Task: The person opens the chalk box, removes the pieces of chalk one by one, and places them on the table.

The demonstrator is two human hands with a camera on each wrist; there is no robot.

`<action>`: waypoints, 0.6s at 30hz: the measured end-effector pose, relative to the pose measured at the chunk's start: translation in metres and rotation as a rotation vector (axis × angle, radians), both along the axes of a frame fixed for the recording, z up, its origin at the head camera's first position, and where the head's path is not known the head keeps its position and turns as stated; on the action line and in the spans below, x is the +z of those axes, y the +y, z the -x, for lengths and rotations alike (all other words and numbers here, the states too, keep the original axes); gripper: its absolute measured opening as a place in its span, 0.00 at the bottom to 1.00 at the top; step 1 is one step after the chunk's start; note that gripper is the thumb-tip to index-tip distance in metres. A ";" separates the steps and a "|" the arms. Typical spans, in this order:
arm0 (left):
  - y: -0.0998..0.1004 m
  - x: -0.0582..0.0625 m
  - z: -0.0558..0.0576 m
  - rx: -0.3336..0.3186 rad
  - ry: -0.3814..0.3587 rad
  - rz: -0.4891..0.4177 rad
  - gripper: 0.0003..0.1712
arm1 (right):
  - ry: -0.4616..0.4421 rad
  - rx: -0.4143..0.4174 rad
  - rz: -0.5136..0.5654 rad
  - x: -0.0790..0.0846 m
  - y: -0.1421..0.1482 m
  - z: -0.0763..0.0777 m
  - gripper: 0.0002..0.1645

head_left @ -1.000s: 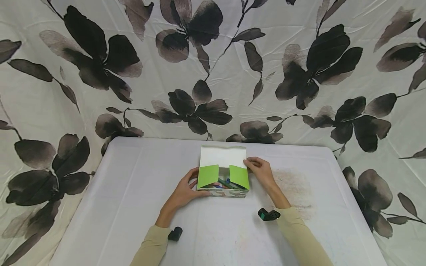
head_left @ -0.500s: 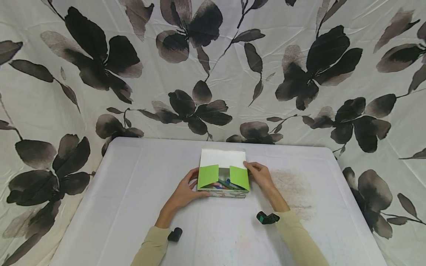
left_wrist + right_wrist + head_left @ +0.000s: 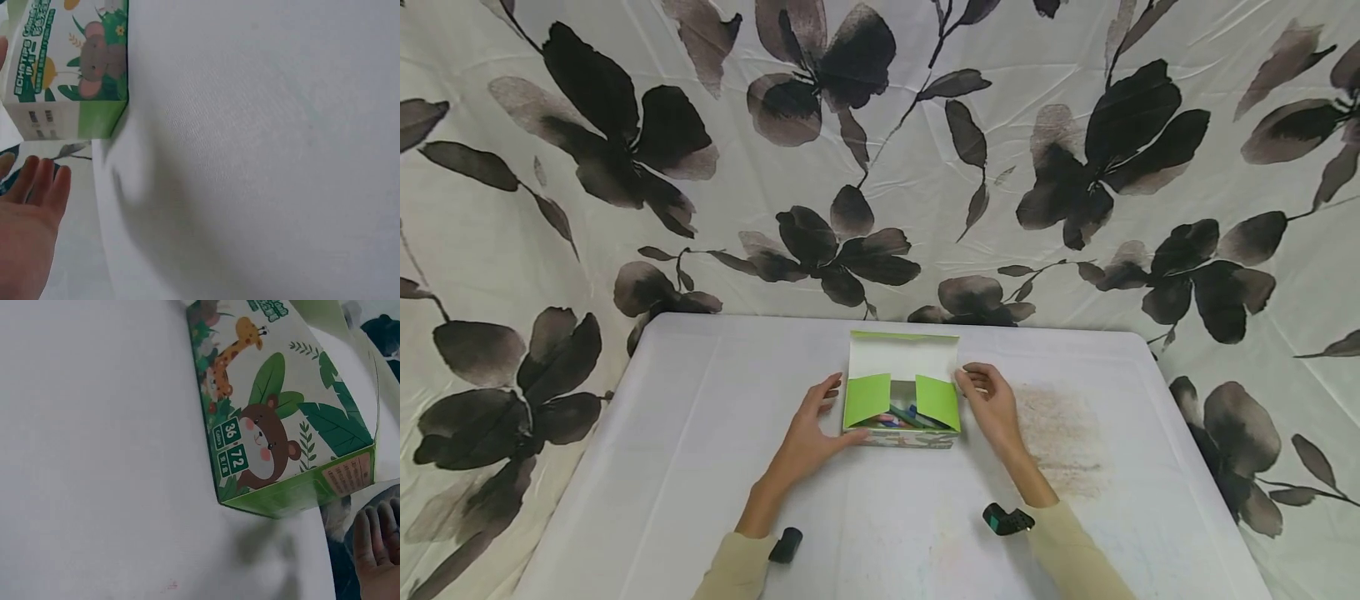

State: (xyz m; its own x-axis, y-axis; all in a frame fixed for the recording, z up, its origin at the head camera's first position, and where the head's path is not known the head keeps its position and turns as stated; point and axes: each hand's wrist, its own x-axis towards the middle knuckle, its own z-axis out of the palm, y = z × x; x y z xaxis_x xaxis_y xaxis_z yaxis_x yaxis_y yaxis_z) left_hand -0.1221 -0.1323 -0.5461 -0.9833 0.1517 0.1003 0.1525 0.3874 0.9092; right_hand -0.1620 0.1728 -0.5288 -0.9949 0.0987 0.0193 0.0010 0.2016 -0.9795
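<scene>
A small cardboard box (image 3: 910,439) with green side flaps stands on the table, its white-lined lid (image 3: 901,358) raised at the back. Between the flaps show several coloured sticks (image 3: 913,417), pens or crayons; I cannot tell which. At the box's left, my left hand (image 3: 805,442) has its fingers spread away from the side, the thumb near the front corner. My right hand (image 3: 997,414) is beside the right side, fingers loosely bent, holding nothing. Both wrist views show cartoon animals on the box front (image 3: 94,56), with the left hand (image 3: 28,231) and right hand (image 3: 378,550) apart from it.
A white cloth covers the table (image 3: 715,400), with a brownish smudge (image 3: 1060,437) to the right of the right hand. Behind the table's back edge hangs a flower-printed curtain (image 3: 700,250). Each wrist wears a dark camera (image 3: 1007,520).
My left fingers have come off the box's left side. The right fingers have left the lid's edge and moved slightly right. The lid's green top edge now shows.
</scene>
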 end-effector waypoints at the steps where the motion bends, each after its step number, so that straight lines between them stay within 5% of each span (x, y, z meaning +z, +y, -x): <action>1: 0.000 0.001 -0.001 0.007 0.037 0.008 0.57 | 0.022 0.000 -0.008 0.004 -0.001 -0.003 0.24; 9: 0.008 0.008 -0.012 0.082 0.225 0.047 0.41 | 0.248 0.074 -0.077 0.028 -0.009 -0.032 0.21; 18: 0.024 0.005 -0.024 0.124 0.329 0.015 0.30 | 0.417 0.170 -0.274 -0.018 0.000 -0.037 0.27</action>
State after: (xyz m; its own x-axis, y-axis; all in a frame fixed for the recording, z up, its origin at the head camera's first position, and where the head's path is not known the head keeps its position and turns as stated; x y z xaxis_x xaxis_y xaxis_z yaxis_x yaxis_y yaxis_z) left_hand -0.0985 -0.1084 -0.5407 -0.9099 0.0373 0.4133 0.3873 0.4340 0.8134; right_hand -0.1252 0.1727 -0.5467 -0.8989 -0.1275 0.4192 -0.4323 0.4135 -0.8013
